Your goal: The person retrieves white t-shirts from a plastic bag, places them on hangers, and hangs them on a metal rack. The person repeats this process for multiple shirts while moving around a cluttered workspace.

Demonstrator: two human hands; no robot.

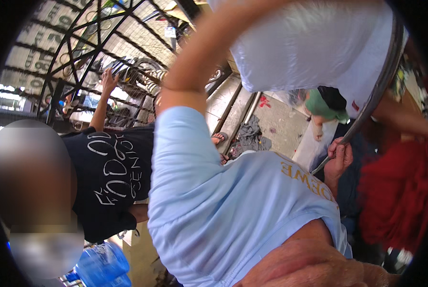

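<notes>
My left arm, in a light blue sleeve, lifts and bends across the upper edge; its hand is out of view. At the right, my right hand is closed around the lower end of a dark, curved cord-like band. From the hand the band rises along the right side of a white sheet of cloth or plastic, whose kind I cannot make out. My light blue shirt, with gold lettering, fills the lower middle.
To the left stands a person in a black printed shirt, one hand raised near a black metal grille. A blue water jug sits below. Grey cloth lies on the floor; dark red cloth is at right.
</notes>
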